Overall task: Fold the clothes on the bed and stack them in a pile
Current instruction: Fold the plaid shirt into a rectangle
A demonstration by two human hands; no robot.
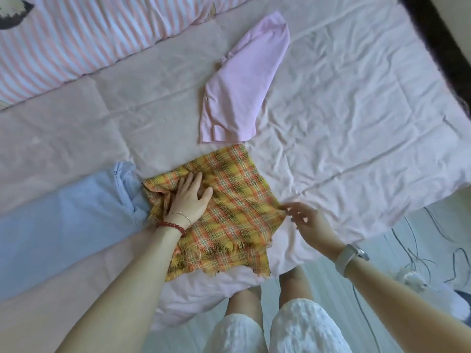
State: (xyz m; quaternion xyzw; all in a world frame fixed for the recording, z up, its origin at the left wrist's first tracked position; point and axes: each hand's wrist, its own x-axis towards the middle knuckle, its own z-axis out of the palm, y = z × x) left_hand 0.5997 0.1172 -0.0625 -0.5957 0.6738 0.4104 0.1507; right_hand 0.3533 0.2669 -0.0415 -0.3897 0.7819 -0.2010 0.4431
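Note:
A yellow and orange plaid cloth (234, 200) with a frayed fringe lies folded flat on the bed near its front edge. My left hand (190, 197) rests flat on its left part, fingers straight, pressing it down. At the cloth's right corner, my right hand (305, 220) hovers with loosely spread fingers and holds nothing. A pale pink garment (242, 82) lies loosely folded farther back on the bed. To the left, touching the plaid cloth, a light blue garment (63, 212) lies spread out.
The bed is covered with a wrinkled pink sheet (356, 110). A pink and white striped pillow (76, 34) lies along the back left. Dark cables (420, 250) trail on the pale floor at the right. My legs stand at the bed's front edge.

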